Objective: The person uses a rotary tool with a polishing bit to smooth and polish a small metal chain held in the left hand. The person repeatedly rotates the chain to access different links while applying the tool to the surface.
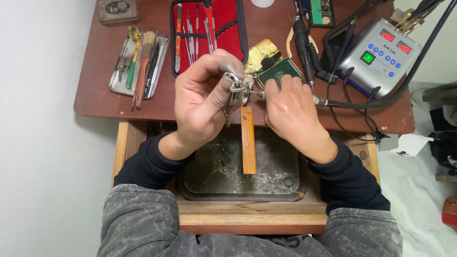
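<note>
Left hand [202, 102]: clenched around a small silver metal piece [236, 88], which is pinched between thumb and fingertips just above the top end of the bench peg [248, 140].
Metal piece: held at the centre of the view, its long axis roughly upright, running from 12 to 6 o'clock.
Right hand [290, 107]: closed around a rotary handpiece [320, 100].
Handpiece: long axis laid almost level, tip pointed toward 9 o'clock and met with the metal piece; its cable is led away toward 3 o'clock.
Bench peg: a narrow wooden strip, pointed from 12 to 6 o'clock over a dark tray [266, 183].
Surroundings: a grey control box [381, 54] at 2 o'clock, a red tool case [223, 28] at 12 o'clock, a tray of brushes [138, 64] at 10 o'clock.
</note>
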